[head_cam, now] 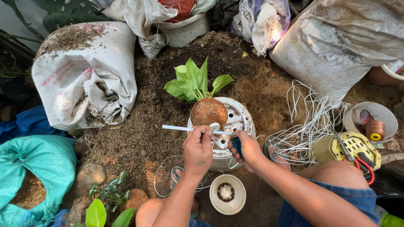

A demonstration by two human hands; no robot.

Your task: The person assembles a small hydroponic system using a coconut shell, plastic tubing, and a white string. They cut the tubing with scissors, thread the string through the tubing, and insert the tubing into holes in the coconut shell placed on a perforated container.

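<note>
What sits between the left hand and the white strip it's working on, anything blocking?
Nothing visible. The left hand already pinches the white strip at its fingertips, over the upturned white pot. The right hand, holding a blue-handled tool, meets the strip's other end. The coir ball with the plant lies just behind, clear of the strip.

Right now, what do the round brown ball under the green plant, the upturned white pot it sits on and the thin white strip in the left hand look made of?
Round brown ball: likely coconut fibre, rough and matte. Upturned white pot: seemingly plastic, smooth, soiled, with moulded holes. Thin white strip held by the left hand: probably plastic, straight and flat; too thin to be sure.
</note>
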